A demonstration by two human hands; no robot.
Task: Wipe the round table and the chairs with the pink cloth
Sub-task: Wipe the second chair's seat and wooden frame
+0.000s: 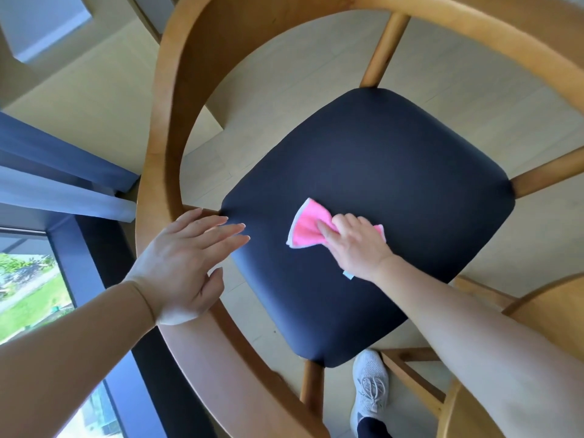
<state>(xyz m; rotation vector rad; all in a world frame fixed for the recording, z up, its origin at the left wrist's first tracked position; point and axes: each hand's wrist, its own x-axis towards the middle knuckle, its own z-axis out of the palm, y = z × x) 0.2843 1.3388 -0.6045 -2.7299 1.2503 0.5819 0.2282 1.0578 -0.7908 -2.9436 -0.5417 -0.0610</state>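
From the head camera I read the step in hand as wiping a chair seat. Starting at the left, my left hand (183,263) hovers flat, fingers (221,230) spread and gripping nothing, over the seat's near-left corner, just inside the curved wooden backrest (170,128) of the chair; I cannot tell whether it touches the seat. To do this well I would rest that hand on the wooden rail to steady the chair, keeping it off the upholstery so the cloth has a free path.

Further right, the pink cloth (305,227) lies bunched on the dark seat cushion (379,159), a little left of the cushion's middle and toward its near side. My right hand (357,245) presses it down, fingers closed over the cloth's right half, the left half fanning out free. I judge the bunching a weakness: spreading the cloth flatter under the palm would cover more with each pass. Overlapping strokes from the far edge toward me, then along the corners where the seat meets the spindles (384,49), should clear it. The wooden rail needs its own pass.

Count: two hands, one pink cloth, one dark cushion. One chair fully seen, and at the lower right part of a second wooden frame (537,311). One grey sneaker (369,387) on the floor. No round counter shows here.
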